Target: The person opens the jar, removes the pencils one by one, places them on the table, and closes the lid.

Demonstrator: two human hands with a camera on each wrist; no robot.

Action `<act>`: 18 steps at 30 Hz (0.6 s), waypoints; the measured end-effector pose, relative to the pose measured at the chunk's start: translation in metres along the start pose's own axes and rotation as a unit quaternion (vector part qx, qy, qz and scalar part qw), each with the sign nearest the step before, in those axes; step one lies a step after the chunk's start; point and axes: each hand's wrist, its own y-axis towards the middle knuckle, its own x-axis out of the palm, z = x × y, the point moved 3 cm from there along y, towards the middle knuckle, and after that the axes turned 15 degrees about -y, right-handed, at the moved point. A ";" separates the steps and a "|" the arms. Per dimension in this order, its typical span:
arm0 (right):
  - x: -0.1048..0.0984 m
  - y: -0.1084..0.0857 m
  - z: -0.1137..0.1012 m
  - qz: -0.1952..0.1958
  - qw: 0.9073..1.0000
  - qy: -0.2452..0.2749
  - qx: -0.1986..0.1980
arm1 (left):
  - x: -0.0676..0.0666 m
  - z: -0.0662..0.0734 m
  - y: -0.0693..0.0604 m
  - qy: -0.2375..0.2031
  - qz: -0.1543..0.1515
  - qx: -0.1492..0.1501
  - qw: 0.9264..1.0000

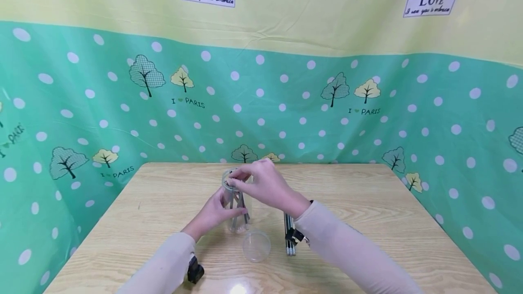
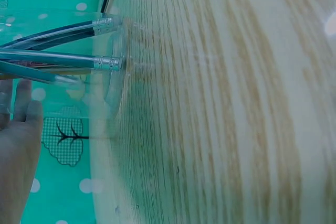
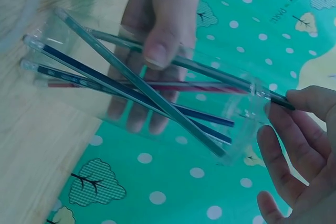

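A tall clear plastic jar (image 1: 244,227) stands upright on the table in the head view. My left hand (image 1: 212,214) grips its side, thumb across the front; in the right wrist view the other fingers show through the wall. Several pencils (image 3: 121,80) lean crosswise inside, dark ones and a red one, their metal-banded ends toward the bottom. At the jar's mouth, my right hand (image 1: 265,187) pinches the dark end of one pencil (image 3: 210,71), most of whose length is inside the jar. In the left wrist view, part of the left hand (image 2: 21,145) shows beside the jar.
A clear round lid (image 1: 256,246) lies on the wooden table (image 1: 171,198) in front of the jar. More dark pencils (image 1: 290,249) lie side by side, partly beneath the right wrist. A green and yellow printed curtain (image 1: 261,103) hangs behind and at both sides.
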 end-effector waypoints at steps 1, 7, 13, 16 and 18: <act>-0.002 0.000 0.001 0.004 1.000 0.004 0.001 | 0.000 0.000 0.000 -0.001 0.001 -0.002 1.000; -0.017 0.003 0.004 0.029 0.999 0.020 -0.005 | -0.001 -0.002 0.001 0.004 0.003 0.007 1.000; -0.033 0.008 0.007 0.049 0.997 0.064 -0.013 | -0.002 -0.004 0.001 0.004 0.014 0.003 1.000; -0.042 0.009 0.007 0.055 0.996 0.072 -0.009 | -0.001 -0.004 0.001 0.003 0.017 0.001 1.000; -0.048 0.009 0.007 0.059 0.996 0.072 -0.006 | -0.001 -0.003 0.001 0.005 0.018 0.001 1.000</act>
